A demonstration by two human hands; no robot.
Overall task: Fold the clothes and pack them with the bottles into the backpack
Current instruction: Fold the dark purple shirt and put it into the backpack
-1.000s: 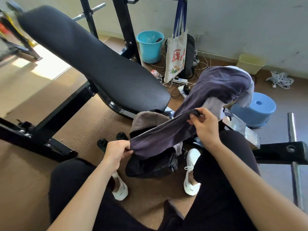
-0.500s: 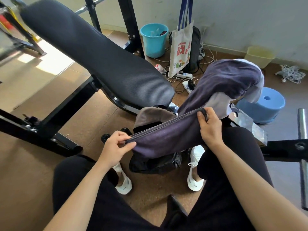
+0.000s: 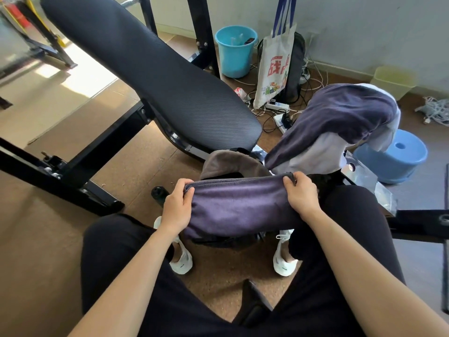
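Note:
A dark purple-grey garment point(image 3: 240, 207) hangs stretched between my knees, its top edge held level. My left hand point(image 3: 178, 205) grips the left end of that edge and my right hand point(image 3: 301, 194) grips the right end. The cloth runs on up to the right and drapes over a bench arm point(image 3: 345, 113), with a pale garment point(image 3: 313, 154) under it. Behind the held cloth sits a grey and black backpack point(image 3: 230, 164) on the floor, mostly hidden. A black bottle point(image 3: 159, 193) lies beside it, partly covered by my left hand.
A black padded weight bench point(image 3: 150, 69) slants across the upper left on a black steel frame point(image 3: 73, 171). A blue bucket point(image 3: 234, 53), a white tote bag point(image 3: 274, 69), cables with a power strip point(image 3: 278, 107), a blue stool point(image 3: 393, 158) and a yellow bin point(image 3: 393, 81) stand beyond.
Both hands have lifted and drawn the garment's edge level and taut. The left hand rose from near my knee to the height of the right hand.

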